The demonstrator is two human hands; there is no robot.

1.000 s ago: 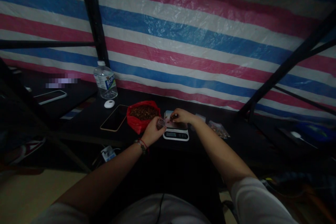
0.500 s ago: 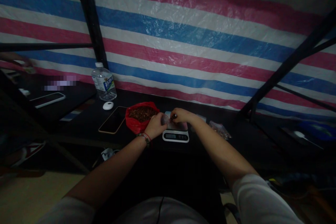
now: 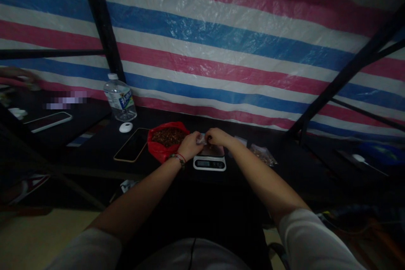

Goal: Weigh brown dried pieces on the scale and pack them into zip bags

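Observation:
My left hand is closed on a small clear plastic bag above the back of a white digital scale. Close beside it, my right hand has its fingers pinched together around something small and dark, right by the bag's mouth. The scale's plate shows below both hands, and its display faces me. Left of the scale sits an open red bag filled with small brown pieces, like seeds or dried bits. To the right lies a filled clear bag of similar pieces.
A phone, a white round case and a large clear bottle stand to the left. Another phone and a person's hand are farther left. A white spoon lies right. Dark metal bars frame the table on both sides.
My left hand has moved slightly inward with the bag, closer to my right hand. The whole view has shifted a little.

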